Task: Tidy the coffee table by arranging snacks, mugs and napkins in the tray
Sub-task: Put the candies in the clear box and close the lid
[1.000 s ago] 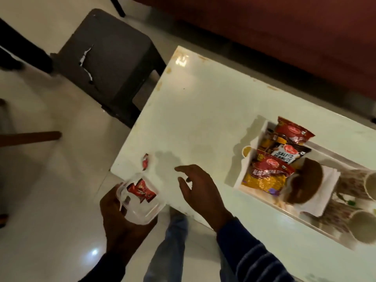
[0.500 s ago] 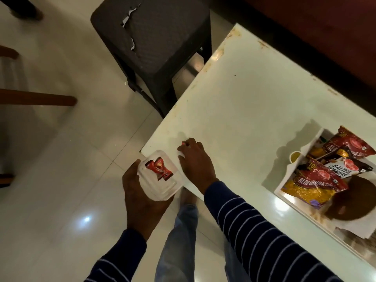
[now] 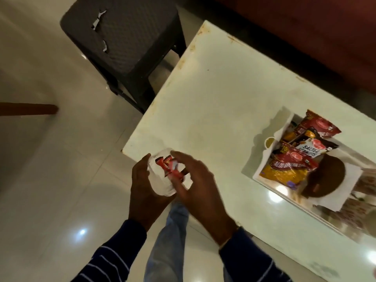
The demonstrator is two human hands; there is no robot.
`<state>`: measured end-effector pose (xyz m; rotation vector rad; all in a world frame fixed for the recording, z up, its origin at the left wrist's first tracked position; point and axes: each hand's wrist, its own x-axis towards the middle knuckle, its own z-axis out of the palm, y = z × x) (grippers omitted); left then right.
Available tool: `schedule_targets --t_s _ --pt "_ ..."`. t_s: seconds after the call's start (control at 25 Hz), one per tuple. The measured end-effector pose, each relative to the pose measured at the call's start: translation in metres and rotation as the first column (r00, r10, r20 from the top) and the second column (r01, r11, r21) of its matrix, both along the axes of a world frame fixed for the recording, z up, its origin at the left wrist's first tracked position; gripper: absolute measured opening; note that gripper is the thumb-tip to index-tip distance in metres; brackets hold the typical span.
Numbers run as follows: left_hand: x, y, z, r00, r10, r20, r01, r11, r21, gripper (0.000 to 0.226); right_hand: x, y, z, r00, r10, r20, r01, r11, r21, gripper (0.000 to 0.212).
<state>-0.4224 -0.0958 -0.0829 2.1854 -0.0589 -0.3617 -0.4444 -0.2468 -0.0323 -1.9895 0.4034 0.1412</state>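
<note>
My left hand (image 3: 142, 186) grips a small clear plastic container (image 3: 160, 185) from below, just off the near-left corner of the white coffee table (image 3: 223, 94). Red sachets (image 3: 165, 162) lie inside it. My right hand (image 3: 200, 186) reaches over the container's mouth, its thumb and fingers pinching one red sachet (image 3: 176, 174) at the rim. At the right, a white tray (image 3: 262, 166) holds several snack packets (image 3: 293, 165) and a brown round thing (image 3: 325, 176) resting on a white napkin (image 3: 348, 192). Blurred mugs show at the tray's far right edge.
A dark woven stool (image 3: 122, 37) stands off the table's far-left corner. A red-brown sofa (image 3: 305, 27) runs along the table's far side. A wooden furniture leg (image 3: 28, 108) juts in from the left over the glossy tiled floor. My jeans-clad leg is below the hands.
My right hand picked a red sachet up off the table's corner and brought it back over the container. The left hand lifted the container closer to the table edge.
</note>
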Motion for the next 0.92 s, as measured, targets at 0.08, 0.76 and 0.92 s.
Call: schedule_targets --t_s 0.08,0.76,0.92 --pt "-0.009 -0.018 0.006 0.998 -0.068 0.004 0.068 0.997 0.025 0.103 -0.023 -0.006 0.008 0.997 -0.072 -0.015 0.072 0.997 0.01 0.049" --pt "-0.159 -0.167 0.033 0.749 -0.654 -0.104 0.653 0.756 -0.045 0.118 -0.431 -0.295 -0.054 0.348 -0.894 -0.284 0.638 0.448 -0.626 0.072" --pt "-0.197 -0.212 0.037 0.682 -0.718 -0.139 0.711 0.695 -0.103 0.117 -0.457 -0.35 -0.079 0.279 -0.875 -0.396 0.608 0.48 -0.633 0.079"
